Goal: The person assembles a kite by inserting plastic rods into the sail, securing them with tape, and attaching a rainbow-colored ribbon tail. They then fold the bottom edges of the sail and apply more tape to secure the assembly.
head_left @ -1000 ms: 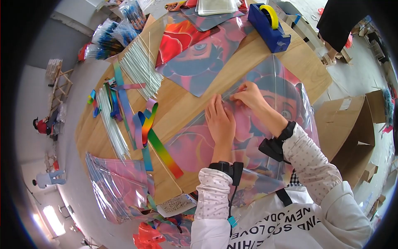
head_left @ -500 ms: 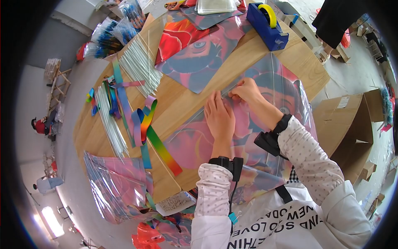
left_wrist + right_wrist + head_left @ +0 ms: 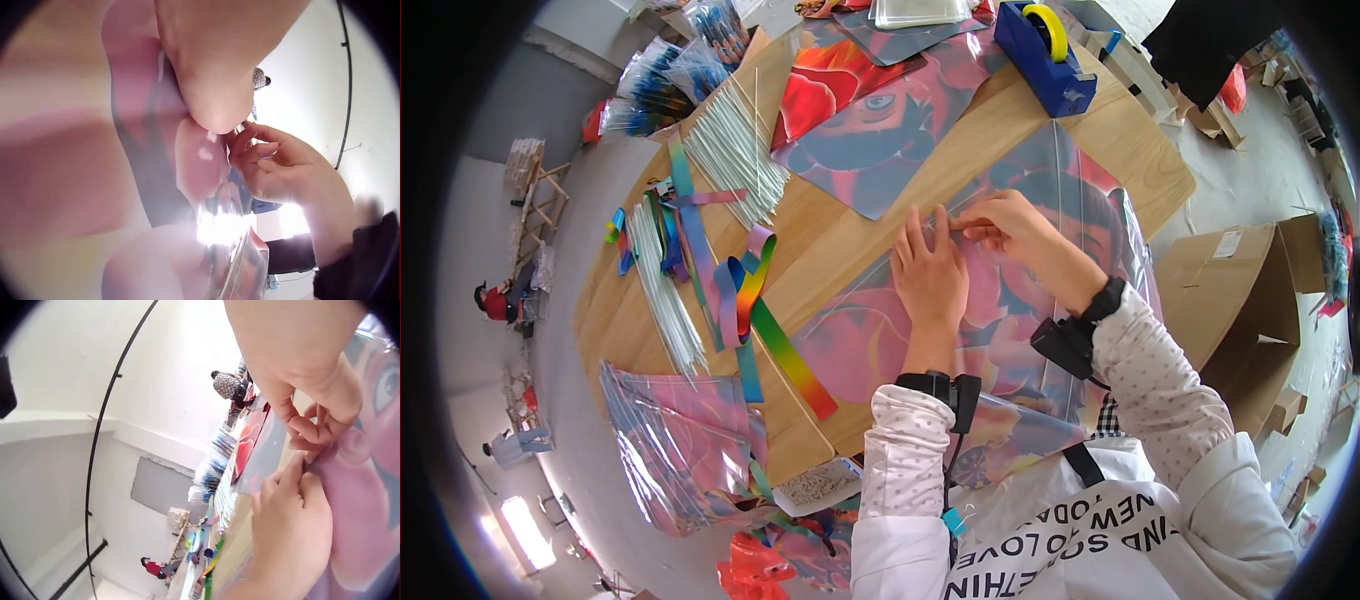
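A glossy printed sheet (image 3: 850, 345) with a cartoon face lies under both hands, thin pale rods (image 3: 1059, 180) running across it. My left hand (image 3: 930, 285) rests on it, fingers extended to its upper edge. Beside those fingertips my right hand (image 3: 1025, 238) has its fingers bent, thumb and forefinger pinching at the edge. In the right wrist view, the right hand (image 3: 312, 369) meets the left hand (image 3: 290, 528) at the sheet's edge; any small piece between the fingertips is hidden. The left wrist view shows the right hand (image 3: 287, 169) beyond the near left hand (image 3: 212, 75).
At the table's far side stands a blue tape dispenser (image 3: 1045, 70), near another printed sheet (image 3: 870, 150). White rods (image 3: 735, 155) and rainbow ribbons (image 3: 785, 360) lie left. Plastic-wrapped prints (image 3: 680, 440) and a tray of small pieces (image 3: 820, 488) are near; a cardboard box (image 3: 1225, 320) stands right.
The left fingers have spread apart at the sheet's edge. The right hand has shifted slightly, its forefinger now reaching toward the left fingertips.
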`<state>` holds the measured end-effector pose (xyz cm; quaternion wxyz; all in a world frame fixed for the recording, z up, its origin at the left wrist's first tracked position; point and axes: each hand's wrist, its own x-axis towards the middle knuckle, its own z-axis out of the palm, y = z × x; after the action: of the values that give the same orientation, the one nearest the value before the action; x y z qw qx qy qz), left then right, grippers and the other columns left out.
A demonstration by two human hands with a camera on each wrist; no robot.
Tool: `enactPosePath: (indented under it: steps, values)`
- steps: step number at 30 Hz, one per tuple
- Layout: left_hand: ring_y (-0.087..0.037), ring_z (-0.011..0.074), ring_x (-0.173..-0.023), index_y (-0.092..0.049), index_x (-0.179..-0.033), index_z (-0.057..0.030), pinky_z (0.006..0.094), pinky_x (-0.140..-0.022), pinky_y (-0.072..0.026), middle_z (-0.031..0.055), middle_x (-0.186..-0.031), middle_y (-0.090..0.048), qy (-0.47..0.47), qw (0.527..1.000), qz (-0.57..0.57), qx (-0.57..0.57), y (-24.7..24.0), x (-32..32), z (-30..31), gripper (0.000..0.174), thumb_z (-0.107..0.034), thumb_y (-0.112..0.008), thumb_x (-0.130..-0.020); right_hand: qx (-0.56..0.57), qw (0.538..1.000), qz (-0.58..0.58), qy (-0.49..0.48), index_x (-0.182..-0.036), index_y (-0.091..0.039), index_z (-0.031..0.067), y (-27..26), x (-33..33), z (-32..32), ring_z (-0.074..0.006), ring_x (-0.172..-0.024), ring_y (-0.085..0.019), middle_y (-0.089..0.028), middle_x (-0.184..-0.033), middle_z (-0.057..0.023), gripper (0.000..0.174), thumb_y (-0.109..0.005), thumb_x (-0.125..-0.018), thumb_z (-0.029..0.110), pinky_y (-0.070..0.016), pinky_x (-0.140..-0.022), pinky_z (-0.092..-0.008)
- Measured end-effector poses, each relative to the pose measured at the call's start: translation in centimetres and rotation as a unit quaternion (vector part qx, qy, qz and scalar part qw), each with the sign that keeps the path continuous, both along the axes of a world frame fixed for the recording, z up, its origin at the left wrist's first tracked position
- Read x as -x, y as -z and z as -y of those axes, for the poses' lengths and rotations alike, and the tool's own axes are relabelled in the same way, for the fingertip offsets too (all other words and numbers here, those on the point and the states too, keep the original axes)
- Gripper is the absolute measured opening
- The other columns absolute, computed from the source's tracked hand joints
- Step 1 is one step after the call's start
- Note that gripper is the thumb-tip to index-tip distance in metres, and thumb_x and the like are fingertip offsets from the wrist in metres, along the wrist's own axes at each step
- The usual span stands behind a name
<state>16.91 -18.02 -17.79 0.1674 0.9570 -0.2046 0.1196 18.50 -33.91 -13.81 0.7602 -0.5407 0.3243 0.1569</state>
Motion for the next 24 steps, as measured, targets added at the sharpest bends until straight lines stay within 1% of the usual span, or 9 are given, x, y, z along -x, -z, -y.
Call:
enactPosePath:
  steps: [2, 5, 8, 11, 14, 16, 18, 22, 24]
  values:
    - [-0.045, 0.0323, -0.131, -0.053, -0.143, -0.0172, 0.0458, -0.106, -0.0405, 0.0135, -0.146, -0.046, 0.006, 1.0, 0.002, -0.009, -0.3, 0.0, -0.1, 0.051, -0.019, -0.059, -0.092, -0.104, 0.993, -0.026, 0.045, -0.092, -0.063, -0.0028, 0.1, 0.6, 0.8, -0.0221, -0.082, -0.074, -0.072, -0.094, -0.0151, 0.015, -0.068, -0.087, 0.01, -0.0417, -0.046, -0.0246]
    - [-0.045, 0.0325, -0.131, -0.052, -0.143, -0.0158, 0.0456, -0.106, -0.041, 0.0143, -0.146, -0.046, 0.014, 1.0, 0.007, -0.027, -0.6, 0.0, -0.1, 0.052, -0.019, -0.059, -0.092, -0.198, 0.976, -0.067, 0.064, -0.097, -0.061, -0.0021, 0.7, 0.9, 1.5, -0.025, -0.083, -0.074, -0.07, -0.102, -0.0158, 0.016, -0.066, -0.089, 0.01, -0.0411, -0.046, -0.0256]
    - [-0.045, 0.0322, -0.131, -0.05, -0.144, -0.0133, 0.0459, -0.106, -0.0409, 0.0145, -0.148, -0.045, 0.021, 0.999, 0.014, -0.046, -0.6, 0.0, -0.1, 0.054, -0.02, -0.059, -0.092, -0.154, 0.988, -0.014, 0.02, -0.103, -0.057, -0.0016, -0.6, 1.9, 1.3, -0.0234, -0.085, -0.074, -0.07, -0.102, -0.0142, 0.021, -0.066, -0.09, 0.011, -0.0413, -0.047, -0.0259]
    - [-0.044, 0.0321, -0.132, -0.047, -0.146, -0.0093, 0.047, -0.107, -0.0392, 0.0133, -0.152, -0.042, 0.037, 0.997, 0.02, -0.06, -0.7, 0.1, -0.1, 0.056, -0.021, -0.058, -0.093, -0.006, 1.0, 0.017, -0.012, -0.107, -0.054, 0.0011, -3.2, 4.2, 0.8, -0.0198, -0.082, -0.073, -0.07, -0.102, -0.0111, 0.022, -0.065, -0.091, 0.012, -0.0413, -0.049, -0.0251]
    - [-0.04, 0.033, -0.138, -0.043, -0.148, -0.006, 0.0486, -0.112, -0.0349, 0.0125, -0.156, -0.039, 0.078, 0.995, 0.009, -0.054, -0.3, 0.1, -0.3, 0.057, -0.024, -0.055, -0.095, 0.063, 0.995, 0.077, -0.024, -0.104, -0.054, 0.0052, -3.5, 7.2, 2.4, -0.0149, -0.077, -0.071, -0.07, -0.103, -0.0064, 0.019, -0.066, -0.091, 0.013, -0.0413, -0.05, -0.0238]
    - [-0.036, 0.0339, -0.142, -0.042, -0.149, -0.0047, 0.0499, -0.115, -0.0312, 0.0124, -0.157, -0.037, 0.129, 0.991, 0.007, -0.038, 0.0, 0.0, -0.8, 0.059, -0.026, -0.054, -0.096, 0.083, 0.993, 0.089, 0.0, -0.103, -0.054, 0.0072, -3.8, 10.0, 3.9, -0.012, -0.075, -0.067, -0.069, -0.105, -0.0046, 0.017, -0.066, -0.091, 0.012, -0.0411, -0.051, -0.0235]
    - [-0.034, 0.0345, -0.145, -0.04, -0.15, -0.0053, 0.0512, -0.117, -0.0283, 0.0134, -0.158, -0.037, 0.146, 0.988, -0.021, -0.051, -0.2, -0.3, -1.2, 0.059, -0.028, -0.052, -0.097, 0.097, 0.991, 0.086, 0.012, -0.103, -0.054, 0.0083, -3.5, 12.5, 5.1, -0.0097, -0.074, -0.065, -0.068, -0.108, -0.0033, 0.017, -0.065, -0.091, 0.011, -0.0415, -0.052, -0.0231]
    - [-0.033, 0.0357, -0.146, -0.039, -0.151, -0.0052, 0.0534, -0.118, -0.0261, 0.0141, -0.158, -0.036, 0.155, 0.985, -0.048, -0.051, -0.6, -0.3, -1.5, 0.061, -0.032, -0.051, -0.098, 0.091, 0.991, 0.096, 0.008, -0.106, -0.054, 0.0088, -3.3, 14.8, 6.2, -0.0075, -0.075, -0.061, -0.067, -0.111, -0.0024, 0.018, -0.064, -0.092, 0.009, -0.0433, -0.055, -0.0225]
    - [-0.031, 0.0357, -0.147, -0.039, -0.151, -0.0056, 0.0536, -0.118, -0.025, 0.0144, -0.159, -0.036, 0.15, 0.987, -0.036, -0.04, -0.6, -0.2, -1.3, 0.061, -0.035, -0.051, -0.099, 0.091, 0.991, 0.102, 0.003, -0.108, -0.053, 0.0089, -3.0, 15.6, 6.4, -0.0072, -0.075, -0.06, -0.067, -0.111, -0.0023, 0.018, -0.063, -0.092, 0.008, -0.0439, -0.057, -0.0221]
